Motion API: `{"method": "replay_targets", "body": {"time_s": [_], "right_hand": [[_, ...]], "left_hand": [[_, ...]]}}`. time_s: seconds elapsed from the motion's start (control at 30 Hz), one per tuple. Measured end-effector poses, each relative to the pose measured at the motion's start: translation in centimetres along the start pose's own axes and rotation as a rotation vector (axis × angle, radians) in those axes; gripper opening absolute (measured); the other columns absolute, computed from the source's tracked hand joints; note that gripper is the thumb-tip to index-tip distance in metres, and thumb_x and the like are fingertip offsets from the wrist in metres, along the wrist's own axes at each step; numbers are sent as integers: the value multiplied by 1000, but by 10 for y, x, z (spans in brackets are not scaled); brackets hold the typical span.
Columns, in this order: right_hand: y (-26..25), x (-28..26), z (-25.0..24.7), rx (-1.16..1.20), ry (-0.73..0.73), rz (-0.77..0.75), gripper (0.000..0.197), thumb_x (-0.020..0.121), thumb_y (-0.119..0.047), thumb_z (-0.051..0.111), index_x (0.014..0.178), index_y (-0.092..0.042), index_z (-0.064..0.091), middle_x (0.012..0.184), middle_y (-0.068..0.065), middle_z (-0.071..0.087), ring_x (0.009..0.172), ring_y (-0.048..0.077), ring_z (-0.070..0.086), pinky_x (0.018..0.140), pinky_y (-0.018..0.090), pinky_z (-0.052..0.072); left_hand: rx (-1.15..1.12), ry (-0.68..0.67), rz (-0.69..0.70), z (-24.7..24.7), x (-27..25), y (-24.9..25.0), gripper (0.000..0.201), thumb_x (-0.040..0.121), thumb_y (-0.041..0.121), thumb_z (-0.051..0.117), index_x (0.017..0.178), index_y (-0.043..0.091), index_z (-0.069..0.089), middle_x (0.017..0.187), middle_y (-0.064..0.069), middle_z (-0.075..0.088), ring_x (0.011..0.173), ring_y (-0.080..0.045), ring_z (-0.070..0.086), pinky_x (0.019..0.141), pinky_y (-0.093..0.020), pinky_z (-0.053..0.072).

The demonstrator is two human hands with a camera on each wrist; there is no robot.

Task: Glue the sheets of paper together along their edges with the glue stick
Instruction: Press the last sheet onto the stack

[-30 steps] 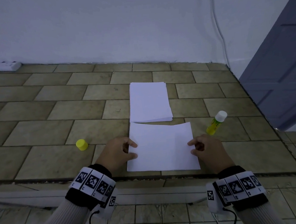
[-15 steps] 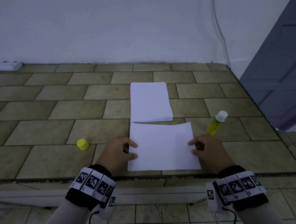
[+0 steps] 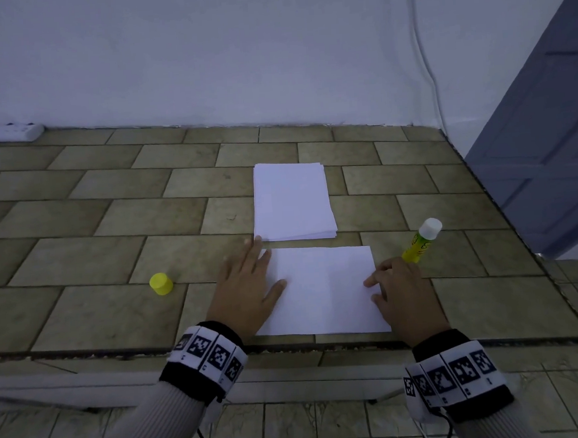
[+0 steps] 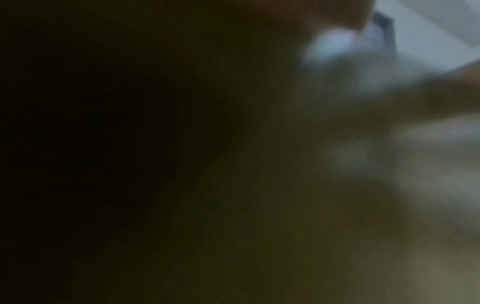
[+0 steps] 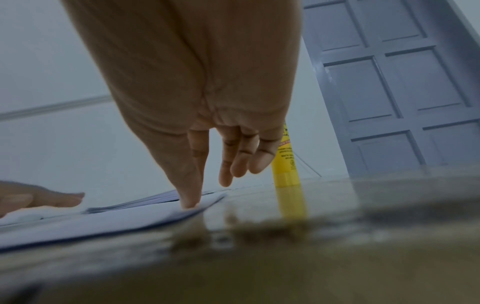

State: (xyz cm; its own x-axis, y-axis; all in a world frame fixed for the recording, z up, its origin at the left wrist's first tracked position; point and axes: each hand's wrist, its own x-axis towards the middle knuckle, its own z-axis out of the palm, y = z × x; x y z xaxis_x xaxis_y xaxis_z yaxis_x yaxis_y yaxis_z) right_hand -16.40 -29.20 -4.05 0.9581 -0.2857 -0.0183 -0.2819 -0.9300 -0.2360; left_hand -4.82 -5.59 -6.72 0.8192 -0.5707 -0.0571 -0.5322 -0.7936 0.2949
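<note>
A white sheet of paper (image 3: 323, 290) lies flat near the front edge of the tiled surface. My left hand (image 3: 251, 283) lies flat, fingers straight, on the sheet's left edge. My right hand (image 3: 393, 286) presses the sheet's right edge (image 5: 155, 216) with straight fingertips (image 5: 191, 202). A stack of white paper (image 3: 293, 201) sits just behind the sheet. The yellow glue stick (image 3: 421, 243) stands uncapped just right of the sheet, behind my right hand (image 5: 207, 164); its body (image 5: 287, 168) shows there too. The left wrist view is dark and blurred.
The yellow cap (image 3: 161, 283) of the glue stick stands left of my left hand. A white power strip (image 3: 4, 132) lies at the back left by the wall. A grey door (image 3: 548, 132) stands at the right, past the surface's right edge.
My left hand has uncurled and now lies flat, reaching farther back along the sheet's left edge. My right hand's fingers have straightened onto the right edge. The sheet stays in place.
</note>
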Motion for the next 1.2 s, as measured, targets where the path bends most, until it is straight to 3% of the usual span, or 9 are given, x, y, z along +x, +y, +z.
{"method": "replay_targets", "body": {"time_s": [0.1, 0.37, 0.5, 0.6, 0.7, 0.8, 0.93, 1.07, 1.2], "right_hand": [[-1, 1, 1, -44, 8, 0, 24, 88, -20, 64, 112, -24, 66, 125, 0, 52, 115, 17, 47, 88, 27, 48], [-9, -1, -2, -143, 15, 14, 22, 93, -24, 54, 111, -22, 66, 125, 1, 55, 113, 19, 50, 88, 33, 49], [-47, 4, 1, 3, -126, -61, 49, 101, -39, 32, 144, -15, 37, 157, 4, 23, 144, 21, 21, 117, 39, 22], [-87, 15, 21, 100, -235, -157, 62, 100, -50, 13, 153, -16, 12, 161, 0, 3, 148, 15, -2, 120, 43, 0], [-115, 26, 43, 152, -242, -204, 86, 83, -64, -6, 153, -15, 6, 161, -1, 1, 147, 11, -7, 118, 46, -9], [-124, 33, 56, 128, -205, -234, 101, 70, -68, -17, 154, -17, 5, 161, -4, 3, 147, 9, -6, 114, 47, -16], [-104, 35, 62, 79, -129, -180, 105, 67, -68, -27, 153, -20, 9, 161, -5, 8, 147, 9, -1, 115, 47, -14], [-66, 35, 56, 19, -77, -51, 99, 75, -71, -22, 152, -20, 14, 160, -6, 14, 147, 8, 6, 117, 47, -7], [-31, 31, 44, 32, -79, 51, 69, 96, -58, 8, 152, -19, 12, 160, -7, 10, 147, 8, 3, 118, 46, -3]], "left_hand": [[106, -37, -35, 16, 3, -1, 111, 70, 74, -32, 155, 10, 0, 163, -3, -11, 150, -17, -12, 119, -47, -6], [138, 12, -37, 26, 4, -4, 106, 76, 69, -30, 155, 9, 5, 163, -6, -3, 151, -19, -5, 119, -48, -5], [141, 34, -32, 27, 4, -4, 93, 85, 64, -14, 155, 8, 10, 163, -6, 2, 151, -19, -1, 118, -48, -3], [130, 59, -25, 27, 4, -4, 83, 89, 54, -6, 155, 7, 14, 163, -7, 5, 151, -21, 3, 118, -48, -3], [155, 26, 0, 25, 2, -6, 74, 92, 46, 12, 149, 2, 31, 159, -13, 23, 147, -28, 23, 115, -57, 15], [206, 8, 48, 26, 1, -9, 69, 88, 43, 32, 139, -1, 48, 147, -20, 44, 134, -36, 44, 101, -65, 38], [145, 46, -8, 27, 2, -6, 68, 95, 41, 20, 142, -2, 43, 152, -16, 38, 141, -31, 36, 110, -62, 29], [148, 86, -19, 29, 4, -6, 75, 95, 49, 11, 148, 1, 33, 157, -13, 28, 146, -28, 25, 115, -55, 17], [155, 108, -16, 32, 4, -8, 77, 94, 50, 6, 150, 3, 27, 160, -12, 22, 148, -26, 19, 117, -54, 13]]}}
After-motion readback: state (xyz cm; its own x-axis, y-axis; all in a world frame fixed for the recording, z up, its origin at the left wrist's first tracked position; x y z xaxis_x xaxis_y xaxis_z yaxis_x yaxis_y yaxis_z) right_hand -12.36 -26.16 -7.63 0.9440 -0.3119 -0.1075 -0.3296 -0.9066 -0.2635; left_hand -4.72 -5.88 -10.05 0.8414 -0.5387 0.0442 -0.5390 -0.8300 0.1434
